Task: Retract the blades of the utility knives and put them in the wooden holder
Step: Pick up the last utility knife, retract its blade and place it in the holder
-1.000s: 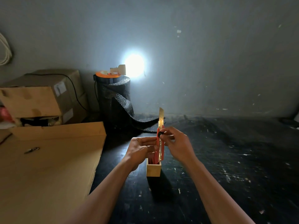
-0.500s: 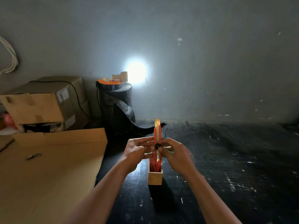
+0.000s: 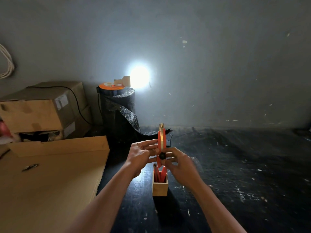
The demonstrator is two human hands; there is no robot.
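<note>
Both hands held one red knife (image 3: 161, 145) upright, just above the wooden holder (image 3: 160, 188) on the dark worktop (image 3: 235, 182). The left hand (image 3: 140, 157) gripped its side to steady it. The right hand (image 3: 180, 163) pinched near the black slider (image 3: 162, 155), probably to pull the blade in. Other red knives (image 3: 159, 175) stood inside the holder.

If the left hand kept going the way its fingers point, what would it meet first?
The left hand points rightward, fingers already touching the upright utility knife. Beyond that, probably the right hand.
</note>
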